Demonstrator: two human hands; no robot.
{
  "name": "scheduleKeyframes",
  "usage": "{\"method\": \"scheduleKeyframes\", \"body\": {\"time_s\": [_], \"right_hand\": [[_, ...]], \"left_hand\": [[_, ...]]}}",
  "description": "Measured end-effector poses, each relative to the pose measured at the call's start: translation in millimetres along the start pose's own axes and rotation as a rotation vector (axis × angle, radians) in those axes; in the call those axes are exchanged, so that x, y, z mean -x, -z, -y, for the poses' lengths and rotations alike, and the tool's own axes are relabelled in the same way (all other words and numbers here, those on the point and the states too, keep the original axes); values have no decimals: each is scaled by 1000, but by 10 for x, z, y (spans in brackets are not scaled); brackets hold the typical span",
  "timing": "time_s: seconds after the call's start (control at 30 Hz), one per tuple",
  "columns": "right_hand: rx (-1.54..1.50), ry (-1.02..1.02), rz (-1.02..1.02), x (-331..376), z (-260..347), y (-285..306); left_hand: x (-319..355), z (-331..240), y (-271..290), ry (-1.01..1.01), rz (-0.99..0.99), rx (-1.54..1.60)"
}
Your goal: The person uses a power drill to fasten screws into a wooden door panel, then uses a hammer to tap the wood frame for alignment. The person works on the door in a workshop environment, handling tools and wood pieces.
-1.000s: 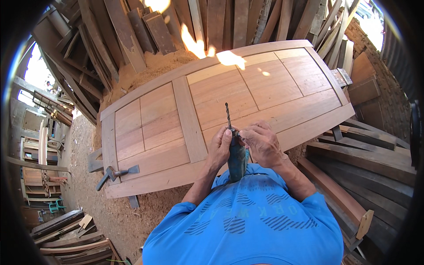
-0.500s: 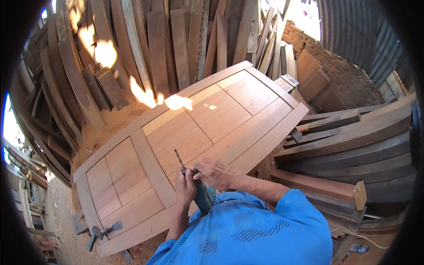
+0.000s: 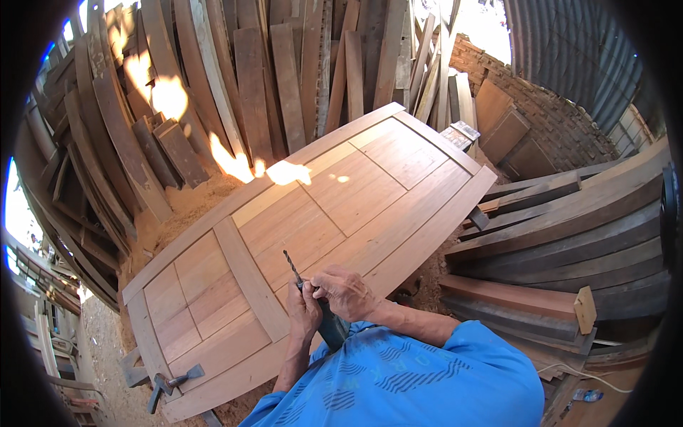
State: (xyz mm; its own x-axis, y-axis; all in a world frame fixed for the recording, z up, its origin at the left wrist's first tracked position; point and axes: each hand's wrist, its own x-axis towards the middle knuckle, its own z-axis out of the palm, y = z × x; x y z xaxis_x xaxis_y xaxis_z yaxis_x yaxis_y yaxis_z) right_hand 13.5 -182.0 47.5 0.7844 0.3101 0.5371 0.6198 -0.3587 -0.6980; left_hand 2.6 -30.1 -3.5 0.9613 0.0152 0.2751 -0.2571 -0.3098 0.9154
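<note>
A teal power drill (image 3: 331, 329) rests against my blue shirt, its dark twist bit (image 3: 292, 266) slanting up and away over a panelled wooden door (image 3: 288, 228). My left hand (image 3: 304, 312) is closed around the drill's front end, by the chuck. At the other side of the chuck, my right hand (image 3: 348, 293) has its fingers curled and pinched together; whatever small thing lies in them is hidden. The wooden door lies flat below both hands. Near its left end a hammer-like tool (image 3: 174, 381) with a metal head lies on the frame.
Many long boards (image 3: 284, 85) lean upright behind the door. To the right are stacked thick timbers (image 3: 569, 235), with a clear plastic bottle (image 3: 588, 395) and a pale cord (image 3: 590, 373) lower down. Sawdust (image 3: 181, 206) covers the ground beyond the door, and supports stick out under its edges.
The view has shifted slightly. Both hands stay at the drill's chuck, and my right hand has turned a little, with its knuckles more raised.
</note>
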Motion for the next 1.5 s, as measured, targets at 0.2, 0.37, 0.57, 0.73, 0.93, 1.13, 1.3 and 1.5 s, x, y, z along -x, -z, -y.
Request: {"method": "scheduleKeyframes", "body": {"time_s": [0.2,0.37,0.57,0.73,0.93,1.13,1.3,1.5], "right_hand": [[2,-48,46,-2,4,-25],[-47,-42,6,4,-38,-74],[-51,-68,17,-13,-17,-61],[-50,-67,5,-20,-6,-64],[-18,-70,14,-25,-73,-77],[71,211,5,-78,-231,39],[-157,-258,56,-32,-60,198],[-87,-217,93,4,46,173]], "left_hand": [[-15,-28,1,-37,-40,-14],[-28,-138,17,18,-21,31],[-13,-137,18,35,-17,33],[-11,-70,18,59,-15,60],[-40,-70,6,108,6,97],[-57,-80,161,331,43,599],[-110,191,359,398,318,925],[-15,214,311,407,123,725]]}}
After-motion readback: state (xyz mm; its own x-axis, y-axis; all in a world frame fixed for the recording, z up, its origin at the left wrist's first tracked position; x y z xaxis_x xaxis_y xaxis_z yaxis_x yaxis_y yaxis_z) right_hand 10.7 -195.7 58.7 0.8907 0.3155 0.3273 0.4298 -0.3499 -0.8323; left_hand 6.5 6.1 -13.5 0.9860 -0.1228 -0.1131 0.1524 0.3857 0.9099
